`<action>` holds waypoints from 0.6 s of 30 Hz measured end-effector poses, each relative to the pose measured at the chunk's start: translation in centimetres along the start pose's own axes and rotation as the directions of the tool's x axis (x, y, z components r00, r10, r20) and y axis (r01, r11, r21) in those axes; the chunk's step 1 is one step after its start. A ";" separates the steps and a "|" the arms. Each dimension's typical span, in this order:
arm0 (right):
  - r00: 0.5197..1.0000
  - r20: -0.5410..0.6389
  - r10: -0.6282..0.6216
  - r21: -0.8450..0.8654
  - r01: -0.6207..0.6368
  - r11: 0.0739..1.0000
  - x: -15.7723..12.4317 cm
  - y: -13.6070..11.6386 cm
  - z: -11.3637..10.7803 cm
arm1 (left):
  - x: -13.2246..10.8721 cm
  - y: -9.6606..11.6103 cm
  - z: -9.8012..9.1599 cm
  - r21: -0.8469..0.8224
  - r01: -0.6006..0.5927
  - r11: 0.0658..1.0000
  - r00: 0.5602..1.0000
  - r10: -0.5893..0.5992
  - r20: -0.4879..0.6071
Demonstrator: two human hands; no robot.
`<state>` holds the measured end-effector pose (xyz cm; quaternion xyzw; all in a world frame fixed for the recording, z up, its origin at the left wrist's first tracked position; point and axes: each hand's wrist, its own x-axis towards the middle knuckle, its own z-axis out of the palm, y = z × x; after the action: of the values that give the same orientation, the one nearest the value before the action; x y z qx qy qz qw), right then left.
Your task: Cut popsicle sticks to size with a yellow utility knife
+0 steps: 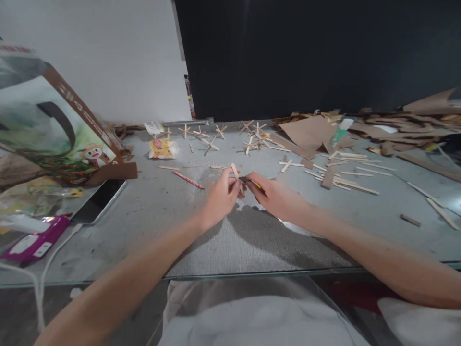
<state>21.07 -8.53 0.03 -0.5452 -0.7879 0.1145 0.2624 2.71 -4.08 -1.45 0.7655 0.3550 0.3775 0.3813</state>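
1 head-worn camera looks forward and down over the table (144,211), close above the left hand (220,198) and right hand (275,198), facing the back wall (108,57).

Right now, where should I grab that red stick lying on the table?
Pinch the red stick at its middle, from above, probably. It lies flat and thin on the table, slanted, with bare space along both long sides. The left hand is nearer.

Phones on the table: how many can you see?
1. The phone lies flat at the table's left, beside the printed box, left of the left hand. Others may be hidden.
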 end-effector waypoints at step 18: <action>1.000 0.008 0.003 0.030 -0.004 1.000 0.0 -0.2 0.4 | 0.0 -0.3 0.3 0.137 -0.035 0.990 0.999 0.037 -0.007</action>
<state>20.69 -8.56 -0.17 -0.5421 -0.7862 0.1290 0.2671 2.88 -4.02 -1.84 0.7944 0.3679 0.3626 0.3195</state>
